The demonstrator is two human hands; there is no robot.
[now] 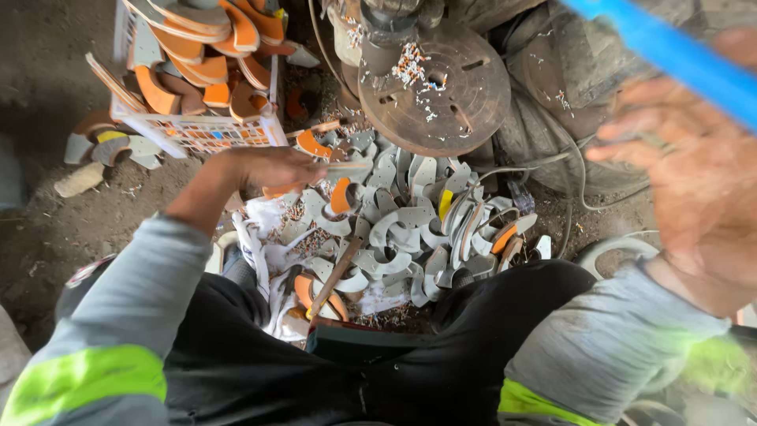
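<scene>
Scraps everywhere, so here's how I've got myself set up. I'm sitting low with the heap of grey curved sole cut-outs (410,229) right between my knees, so either arm can get at it without leaning.

My left hand (272,167) is out over the top of the heap, fingers pinched shut on one thin flat grey piece (347,167), held level just above the pile.

My right hand (694,166) is up close to my face and badly blurred. The fingers look spread, and I can't tell if it's gripping the blue bar (670,55) crossing in front of it.

The white plastic lattice basket (197,130) of orange-and-grey pieces sits at my left, near the left hand. The rusty round metal disc (441,87) of the machine stands just beyond the heap, with white shavings on it.
</scene>
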